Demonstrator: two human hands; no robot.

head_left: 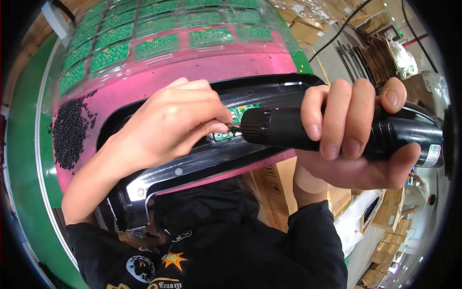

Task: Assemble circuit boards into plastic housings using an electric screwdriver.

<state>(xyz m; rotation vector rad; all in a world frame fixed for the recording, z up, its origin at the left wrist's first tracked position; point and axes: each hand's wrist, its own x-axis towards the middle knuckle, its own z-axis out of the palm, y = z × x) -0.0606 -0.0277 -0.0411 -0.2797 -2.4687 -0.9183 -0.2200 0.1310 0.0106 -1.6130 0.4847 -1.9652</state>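
My right hand point(346, 125) is wrapped round a black electric screwdriver point(284, 126), held almost level with its nose pointing left. At that nose, my left hand point(183, 118) pinches thumb and forefinger together on a small black screw point(234, 129), partly hidden by the fingertips. Just behind and under the tip lies a green circuit board point(224, 137), set inside a glossy black plastic housing point(192, 164). The screwdriver and my fingers cover part of the board.
A heap of small black screws point(70, 132) lies on the pink mat point(144, 82) at left. Clear trays of green circuit boards point(156, 45) fill the far side. Cardboard boxes point(276, 185) stand near my right arm. Another person point(416, 195) is far off at right.
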